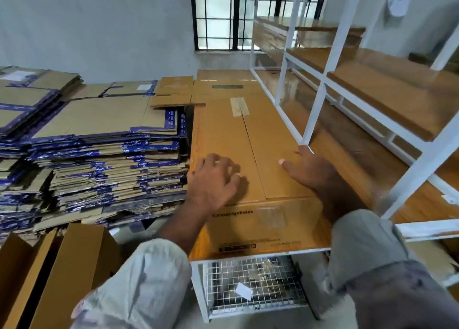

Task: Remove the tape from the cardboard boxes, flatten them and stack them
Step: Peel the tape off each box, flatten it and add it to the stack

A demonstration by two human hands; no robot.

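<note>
Head view. On the wooden worktop, right in front, a closed cardboard box, long and narrow. Long axis running away from the viewer toward the window, near end at the front edge of the worktop, far end by another box. Top flaps meeting in a seam along that same axis, with a short strip of tape bridging the seam at the far end.

Left hand resting on the left flap near the front, fingers bent and spread, pressing down, gripping nothing. Right hand flat on the right flap at the box's right edge, fingers fairly straight, thumb pointing inward, holding nothing.

Step in hand, by the look of it: steadying and sizing up the box before untaping, with flattening not yet begun. Next move probably calling for a reach to the far end, a fingernail under the tape's edge, and a peel along the seam while the other hand pins the box.

To the left, a tall stack of flattened boxes with blue tape, likely the place for this one. To the right, a white shelf frame. Below, a wire basket.
</note>
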